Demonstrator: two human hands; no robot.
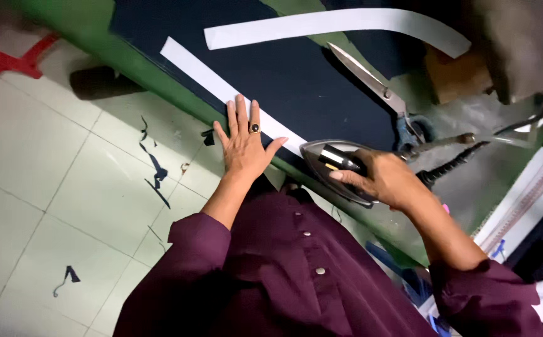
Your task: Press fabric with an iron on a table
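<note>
Pressing the straight white strip (221, 87) onto the dark cloth (296, 81) at the table edge, the left hand (244, 143) lies flat with fingers spread, pinning the strip, while the right hand (387, 181) is wrapped tight round the handle of the iron (334, 163) just beside it. It would go best with the strip kept taut and fingertips clear of the iron's nose. The iron's underside is hidden, the scissors (377, 87) are partly covered, and the table's right end is murky.
</note>
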